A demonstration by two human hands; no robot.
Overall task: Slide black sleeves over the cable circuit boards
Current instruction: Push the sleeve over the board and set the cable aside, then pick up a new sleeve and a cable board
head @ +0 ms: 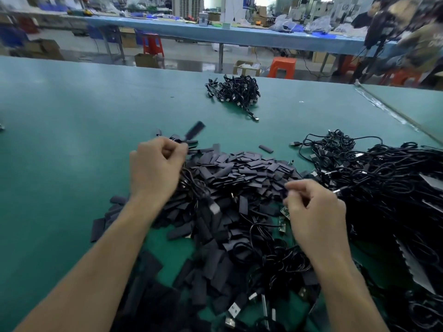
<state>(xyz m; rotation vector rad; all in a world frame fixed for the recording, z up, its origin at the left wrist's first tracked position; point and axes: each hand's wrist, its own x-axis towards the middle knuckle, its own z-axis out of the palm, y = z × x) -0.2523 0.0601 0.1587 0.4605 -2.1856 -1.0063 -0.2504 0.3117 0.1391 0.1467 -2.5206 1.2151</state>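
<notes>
Head view: my left grip (pixel 155 168) pinches one black sleeve (pixel 195 130); right grip (pixel 316 212) pinches a dark piece (pixel 285 190), blurred. Best done: square a board (pixel 284 212) to sleeve mouth, then push straight.

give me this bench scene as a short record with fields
surface: green bench mat
centre: heap of flat black rectangular sleeves
right: big tangle of thin black cables
far: smaller bundle of black cables
left hand: pinches a blurred black sleeve, held above the heap
right hand: pinches a small black piece, too blurred to identify
boards: bare green circuit boards beside the right hand
</notes>
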